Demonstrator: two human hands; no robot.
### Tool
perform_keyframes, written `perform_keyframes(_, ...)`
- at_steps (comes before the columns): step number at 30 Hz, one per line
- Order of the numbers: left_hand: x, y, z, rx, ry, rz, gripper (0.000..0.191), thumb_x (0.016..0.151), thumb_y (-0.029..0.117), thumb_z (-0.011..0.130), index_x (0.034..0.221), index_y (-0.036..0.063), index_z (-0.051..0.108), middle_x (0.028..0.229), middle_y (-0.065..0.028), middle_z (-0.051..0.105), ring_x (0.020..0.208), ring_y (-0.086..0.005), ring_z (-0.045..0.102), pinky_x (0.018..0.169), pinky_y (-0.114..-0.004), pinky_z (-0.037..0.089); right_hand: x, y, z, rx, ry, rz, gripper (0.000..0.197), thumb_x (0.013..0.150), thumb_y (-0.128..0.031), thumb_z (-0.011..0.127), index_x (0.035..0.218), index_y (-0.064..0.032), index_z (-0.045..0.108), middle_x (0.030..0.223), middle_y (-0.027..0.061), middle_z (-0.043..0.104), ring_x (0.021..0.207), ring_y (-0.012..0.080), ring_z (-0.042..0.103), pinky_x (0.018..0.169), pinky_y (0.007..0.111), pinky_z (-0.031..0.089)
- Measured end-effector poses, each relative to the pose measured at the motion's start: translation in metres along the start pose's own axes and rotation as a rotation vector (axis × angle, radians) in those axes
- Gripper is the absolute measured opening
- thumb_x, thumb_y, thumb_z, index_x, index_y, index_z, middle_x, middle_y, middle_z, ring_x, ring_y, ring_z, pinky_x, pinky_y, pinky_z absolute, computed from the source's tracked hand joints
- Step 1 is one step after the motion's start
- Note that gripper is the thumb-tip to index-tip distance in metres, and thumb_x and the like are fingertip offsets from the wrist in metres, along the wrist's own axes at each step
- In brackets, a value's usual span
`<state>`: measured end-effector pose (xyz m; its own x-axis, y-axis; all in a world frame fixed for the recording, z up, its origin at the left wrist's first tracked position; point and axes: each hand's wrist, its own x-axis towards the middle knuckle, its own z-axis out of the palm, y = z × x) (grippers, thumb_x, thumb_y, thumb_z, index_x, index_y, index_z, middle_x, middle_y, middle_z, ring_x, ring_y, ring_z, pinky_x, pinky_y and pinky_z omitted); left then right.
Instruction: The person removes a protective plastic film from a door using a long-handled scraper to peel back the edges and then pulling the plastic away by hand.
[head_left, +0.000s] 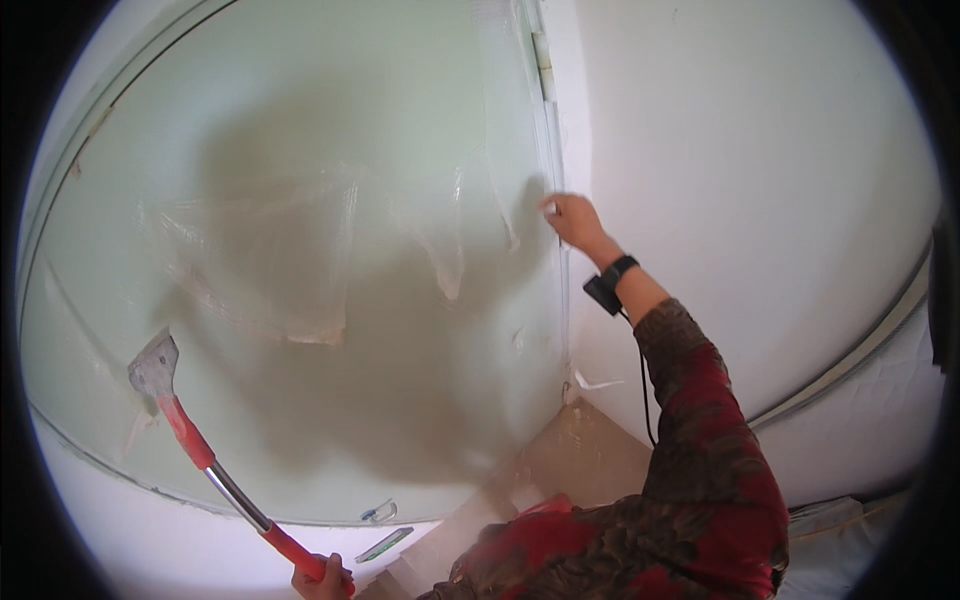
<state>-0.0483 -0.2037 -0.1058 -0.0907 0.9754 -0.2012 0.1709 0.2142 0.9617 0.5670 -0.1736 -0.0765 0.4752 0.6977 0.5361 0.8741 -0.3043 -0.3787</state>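
Note:
My left hand (322, 579) grips the red handle of a long-handled scraper (236, 495) at the bottom of the view. The scraper's wide metal head (155, 366) is angled up at the left, in front of a pale green panel (420, 375). Torn, clear plastic film (300, 262) hangs in wrinkled pieces on the panel. Up at the panel's right edge (555, 142), my right hand (574, 220) has its fingers curled close to the frame. Whether a bit of film is pinched between those fingers is too small to tell.
A white wall (735, 172) meets the panel on the right. Below is a brownish floor corner (585, 442), with a white scrap (596, 382) near it. A small handle (380, 513) and a flat green-and-grey item (384, 545) sit by the panel's lower edge. A black cable (643, 390) hangs along my right sleeve.

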Motion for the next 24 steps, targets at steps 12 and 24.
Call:
perform_keyframes(12,0.009,-0.023,0.012,-0.041,0.129,0.074,0.02,0.074,0.001,0.065,0.065,0.0084,0.048,0.051,-0.001,0.047,0.038,-0.0073,0.038,0.034,-0.02,0.027,0.122,-0.098,0.02,0.072,0.378,-0.019,0.024,0.077,-0.028,0.059,0.079,-0.004,0.062,0.07,0.0119,0.063,0.067,0.0311,0.06,0.061,0.04,0.047)
perform_keyframes(24,0.01,-0.033,0.01,-0.069,0.096,0.045,0.022,0.076,0.005,0.067,0.065,0.0102,0.048,0.05,0.0002,0.046,0.039,-0.0068,0.038,0.035,-0.021,0.028,0.149,-0.089,0.022,-0.072,0.476,-0.029,0.018,0.073,-0.02,0.056,0.07,-0.0028,0.058,0.066,0.016,0.06,0.064,0.0335,0.059,0.057,0.043,0.046)
